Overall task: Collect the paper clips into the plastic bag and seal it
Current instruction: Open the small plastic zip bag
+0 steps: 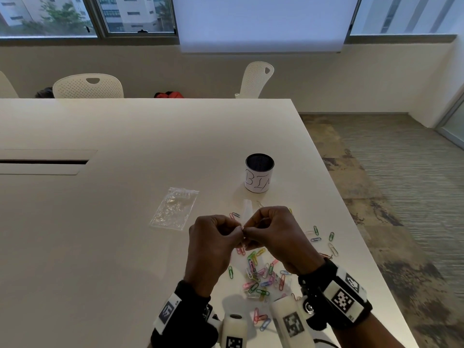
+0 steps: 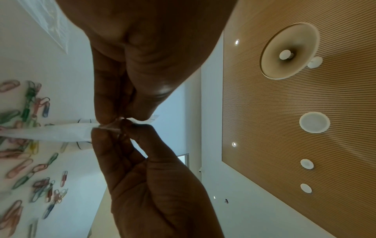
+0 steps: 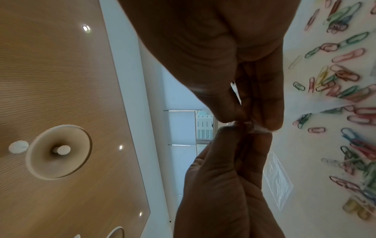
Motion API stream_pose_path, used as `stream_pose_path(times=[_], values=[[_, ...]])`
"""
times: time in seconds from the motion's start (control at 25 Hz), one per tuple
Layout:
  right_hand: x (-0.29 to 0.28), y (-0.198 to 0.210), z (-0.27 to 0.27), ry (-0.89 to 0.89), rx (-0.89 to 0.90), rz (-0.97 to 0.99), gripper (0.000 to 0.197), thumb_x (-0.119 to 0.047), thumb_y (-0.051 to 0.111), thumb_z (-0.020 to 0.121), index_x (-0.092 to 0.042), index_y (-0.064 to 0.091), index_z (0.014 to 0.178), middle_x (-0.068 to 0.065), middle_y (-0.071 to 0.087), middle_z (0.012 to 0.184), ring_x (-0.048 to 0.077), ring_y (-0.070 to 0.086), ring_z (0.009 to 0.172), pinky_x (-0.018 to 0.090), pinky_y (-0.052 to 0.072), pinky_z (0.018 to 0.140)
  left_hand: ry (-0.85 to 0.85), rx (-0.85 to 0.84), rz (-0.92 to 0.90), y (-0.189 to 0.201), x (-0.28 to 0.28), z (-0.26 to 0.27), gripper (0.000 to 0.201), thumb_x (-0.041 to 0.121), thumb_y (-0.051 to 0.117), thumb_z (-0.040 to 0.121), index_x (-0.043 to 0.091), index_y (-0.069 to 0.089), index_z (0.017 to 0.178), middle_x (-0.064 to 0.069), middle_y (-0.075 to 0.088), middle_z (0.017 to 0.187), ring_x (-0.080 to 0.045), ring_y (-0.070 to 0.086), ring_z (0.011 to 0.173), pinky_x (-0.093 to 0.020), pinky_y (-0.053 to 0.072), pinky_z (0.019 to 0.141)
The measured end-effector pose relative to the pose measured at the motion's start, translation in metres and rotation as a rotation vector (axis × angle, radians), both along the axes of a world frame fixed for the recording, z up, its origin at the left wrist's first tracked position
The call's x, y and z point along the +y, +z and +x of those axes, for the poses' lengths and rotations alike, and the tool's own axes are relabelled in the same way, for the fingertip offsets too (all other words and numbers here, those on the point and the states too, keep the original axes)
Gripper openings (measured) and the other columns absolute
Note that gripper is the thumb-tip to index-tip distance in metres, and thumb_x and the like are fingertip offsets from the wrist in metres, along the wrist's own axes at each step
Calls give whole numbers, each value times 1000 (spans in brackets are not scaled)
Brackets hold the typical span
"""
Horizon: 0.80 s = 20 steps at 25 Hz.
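Above the white table [image 1: 100, 222], the left hand [image 1: 213, 239] and right hand [image 1: 273, 237] pinch a plastic bag [image 2: 61, 133]; paper clips [image 1: 261, 275] lie beneath, carpet [image 1: 401, 197] right.

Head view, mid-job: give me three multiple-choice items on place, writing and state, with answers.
1. Where does the spare plastic bag lie?
A. left of the hands
B. inside the cup
C. on a chair

2. What is written on the cup?
A. CLIPS
B. BIN
C. nothing

3. Where are the paper clips?
A. all bagged
B. in the cup
C. loose on the table

Answers: 1 A, it lies flat beside the left hand. 2 B, handwritten on the label. 3 C, scattered under both hands, which pinch a small plastic bag; right hand.
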State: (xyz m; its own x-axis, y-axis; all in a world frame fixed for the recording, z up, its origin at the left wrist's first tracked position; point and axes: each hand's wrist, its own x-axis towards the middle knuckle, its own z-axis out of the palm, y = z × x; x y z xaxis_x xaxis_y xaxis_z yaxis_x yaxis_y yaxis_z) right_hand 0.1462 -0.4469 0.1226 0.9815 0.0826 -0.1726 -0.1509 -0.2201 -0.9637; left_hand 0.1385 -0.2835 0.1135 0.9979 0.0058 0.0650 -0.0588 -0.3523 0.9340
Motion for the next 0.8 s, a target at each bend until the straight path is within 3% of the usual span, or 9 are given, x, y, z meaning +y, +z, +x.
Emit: stream_pose_path(times=[0.16, 0.32, 0.4, 0.52, 0.64, 0.8], values=[[-4, 0, -1, -58, 0, 41, 10, 6, 74, 87, 8, 65, 91, 23, 74, 86, 28, 78, 73, 36, 66, 69, 41, 16, -35, 2, 3, -1, 6, 8, 82, 87, 13, 80, 85, 1, 80, 72, -11, 79, 64, -37, 68, 71], [1, 4, -3, 6, -165, -190, 10, -15, 76, 89, -15, 68, 96, 4, 72, 87, 20, 71, 81, 29, 61, 72, 17, -16, 59, 7, 3, -3, 18, 8, 77, 89, 20, 76, 102, 1, 77, 67, -8, 76, 61, -28, 65, 65], [3, 6, -2, -5, -233, -182, 10, -21, 77, 89, -17, 70, 94, 3, 72, 82, 17, 70, 76, 28, 60, 70, 2, -72, 140, 9, 1, -4, 11, 13, 78, 90, 23, 77, 96, 6, 74, 65, -6, 74, 63, -16, 59, 60], [3, 8, 0, -20, -237, -134, 5, -15, 76, 91, -12, 72, 91, 7, 76, 77, 20, 74, 72, 34, 64, 70, -18, -124, 203, 13, 0, -6, 3, 22, 78, 92, 23, 75, 93, 13, 70, 70, 5, 70, 76, -6, 51, 61], [2, 10, 0, -29, -228, -159, 5, -11, 76, 91, -11, 71, 88, 9, 76, 75, 24, 75, 69, 38, 66, 68, -1, -151, 208, 14, 0, -6, 8, 21, 77, 93, 22, 70, 96, 8, 71, 68, 1, 71, 71, -5, 50, 58], [3, 9, 2, -75, -280, -363, 9, -12, 76, 86, -15, 69, 82, 4, 73, 72, 18, 73, 62, 39, 65, 63, 62, -214, 336, 11, 0, -5, 17, 17, 76, 92, 22, 63, 82, 8, 65, 64, -6, 65, 58, -9, 50, 58]])
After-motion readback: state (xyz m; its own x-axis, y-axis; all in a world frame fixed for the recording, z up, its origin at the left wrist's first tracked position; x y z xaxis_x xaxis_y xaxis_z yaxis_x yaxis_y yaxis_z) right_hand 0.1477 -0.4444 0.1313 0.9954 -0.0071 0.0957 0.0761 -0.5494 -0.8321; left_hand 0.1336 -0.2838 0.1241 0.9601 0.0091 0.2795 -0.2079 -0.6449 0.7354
